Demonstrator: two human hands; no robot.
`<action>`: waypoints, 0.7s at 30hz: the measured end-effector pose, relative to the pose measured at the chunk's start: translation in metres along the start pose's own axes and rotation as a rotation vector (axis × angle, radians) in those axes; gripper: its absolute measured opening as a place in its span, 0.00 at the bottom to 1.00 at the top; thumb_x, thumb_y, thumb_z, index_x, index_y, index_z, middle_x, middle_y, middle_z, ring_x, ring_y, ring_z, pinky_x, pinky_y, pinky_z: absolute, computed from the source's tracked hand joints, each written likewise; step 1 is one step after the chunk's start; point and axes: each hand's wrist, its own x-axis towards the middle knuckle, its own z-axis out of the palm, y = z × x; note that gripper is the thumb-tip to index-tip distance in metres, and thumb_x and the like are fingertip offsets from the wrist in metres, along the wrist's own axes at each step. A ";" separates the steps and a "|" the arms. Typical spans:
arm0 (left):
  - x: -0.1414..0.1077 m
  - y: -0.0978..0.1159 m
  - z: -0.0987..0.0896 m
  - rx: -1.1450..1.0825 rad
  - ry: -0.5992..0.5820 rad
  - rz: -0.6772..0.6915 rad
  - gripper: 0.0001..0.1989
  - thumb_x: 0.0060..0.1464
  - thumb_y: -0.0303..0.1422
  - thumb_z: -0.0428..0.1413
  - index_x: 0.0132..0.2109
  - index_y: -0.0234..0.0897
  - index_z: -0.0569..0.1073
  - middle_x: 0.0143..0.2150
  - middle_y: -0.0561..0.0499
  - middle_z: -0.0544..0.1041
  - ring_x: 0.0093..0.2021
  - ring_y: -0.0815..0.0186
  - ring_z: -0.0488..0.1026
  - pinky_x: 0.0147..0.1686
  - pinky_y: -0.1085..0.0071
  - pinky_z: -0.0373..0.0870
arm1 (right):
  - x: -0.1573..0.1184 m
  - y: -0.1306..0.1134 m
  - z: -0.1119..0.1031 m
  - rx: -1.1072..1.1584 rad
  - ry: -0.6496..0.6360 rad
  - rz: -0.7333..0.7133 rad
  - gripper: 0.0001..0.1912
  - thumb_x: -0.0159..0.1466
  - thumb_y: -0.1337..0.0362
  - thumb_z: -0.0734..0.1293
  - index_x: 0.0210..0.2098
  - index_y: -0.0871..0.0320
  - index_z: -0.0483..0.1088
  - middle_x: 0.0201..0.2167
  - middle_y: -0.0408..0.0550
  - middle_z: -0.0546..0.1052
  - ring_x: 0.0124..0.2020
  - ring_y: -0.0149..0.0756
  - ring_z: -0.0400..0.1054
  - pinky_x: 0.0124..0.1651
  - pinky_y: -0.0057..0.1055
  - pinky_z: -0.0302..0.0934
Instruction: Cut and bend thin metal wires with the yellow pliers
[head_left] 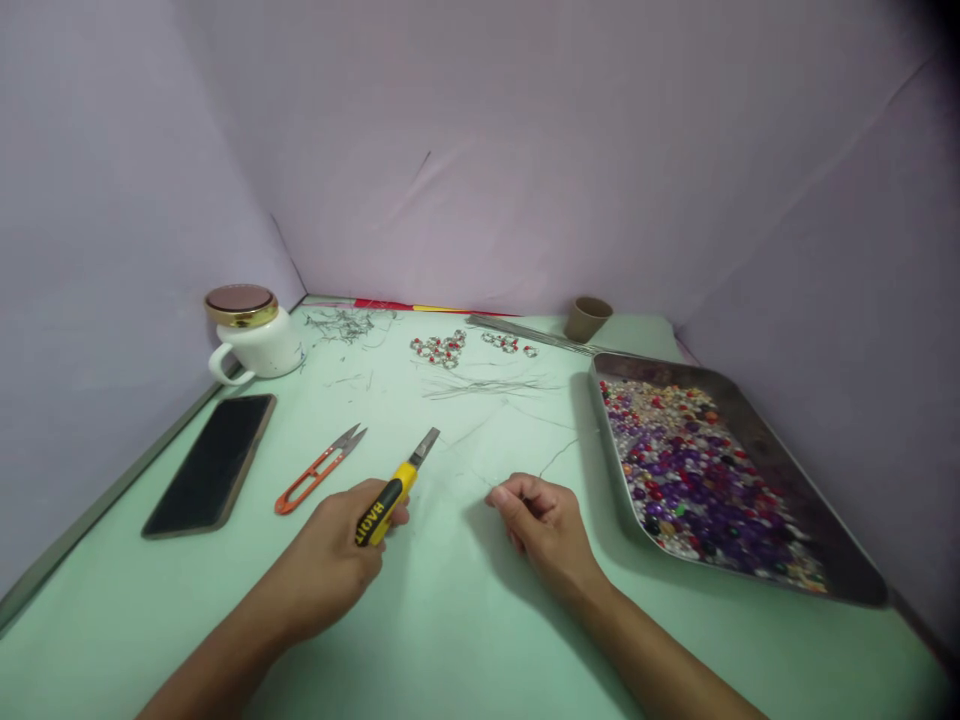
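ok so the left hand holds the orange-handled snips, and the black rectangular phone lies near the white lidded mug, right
No: the head view shows the left hand holding the yellow-and-black utility knife; the orange-handled metal snips lie on the pale green table. The black rectangular phone lies near the white lidded mug.

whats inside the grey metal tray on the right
The grey metal tray holds many small shiny beads: mostly purple, with red, clear, gold and black ones. Anything beneath the top layer is covered and cannot be seen.
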 end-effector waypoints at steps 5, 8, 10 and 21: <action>0.001 0.001 -0.002 -0.126 -0.043 -0.033 0.21 0.34 0.22 0.44 0.40 0.36 0.65 0.33 0.52 0.67 0.32 0.66 0.66 0.26 0.73 0.60 | 0.001 -0.005 -0.001 0.108 -0.076 0.050 0.14 0.53 0.55 0.64 0.24 0.62 0.69 0.12 0.38 0.61 0.13 0.24 0.53 0.16 0.23 0.48; 0.001 0.001 -0.003 -0.181 -0.027 -0.056 0.21 0.34 0.23 0.44 0.40 0.36 0.66 0.32 0.52 0.67 0.33 0.65 0.67 0.28 0.73 0.61 | 0.000 -0.004 -0.001 0.127 -0.043 0.059 0.13 0.54 0.56 0.64 0.24 0.62 0.69 0.12 0.37 0.61 0.13 0.23 0.53 0.16 0.22 0.46; 0.000 0.001 -0.004 -0.194 -0.025 -0.076 0.22 0.34 0.23 0.44 0.41 0.36 0.66 0.31 0.52 0.67 0.33 0.65 0.67 0.28 0.73 0.60 | 0.000 -0.003 -0.002 0.139 0.001 0.068 0.13 0.54 0.57 0.64 0.23 0.62 0.69 0.11 0.37 0.60 0.12 0.23 0.52 0.15 0.22 0.45; -0.017 0.027 0.013 -0.012 -0.200 0.078 0.21 0.30 0.20 0.42 0.35 0.37 0.66 0.35 0.54 0.68 0.37 0.65 0.63 0.38 0.73 0.59 | 0.002 0.002 0.001 0.395 -0.010 0.191 0.12 0.52 0.58 0.66 0.21 0.63 0.69 0.11 0.37 0.63 0.09 0.22 0.53 0.11 0.21 0.45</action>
